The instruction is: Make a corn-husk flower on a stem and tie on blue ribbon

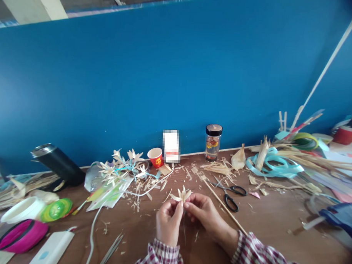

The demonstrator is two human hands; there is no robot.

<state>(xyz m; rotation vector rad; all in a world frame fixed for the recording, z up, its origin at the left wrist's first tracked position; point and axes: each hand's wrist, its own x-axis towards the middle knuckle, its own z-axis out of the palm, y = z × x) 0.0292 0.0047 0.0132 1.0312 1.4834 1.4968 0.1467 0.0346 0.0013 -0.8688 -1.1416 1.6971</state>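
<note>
pale flower (180,195) pinched in left fingers (177,213), right fingers (193,209), scissors (227,190) on brown table (276,231)

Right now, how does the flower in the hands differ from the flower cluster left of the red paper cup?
The flower is a single bloom, while the flower cluster has several. The flower is held by the left hand and right hand; neither touches the flower cluster. Light-blue strands show in the flower cluster, but none can be seen on the flower. Both have pale, pointed petals.
</note>
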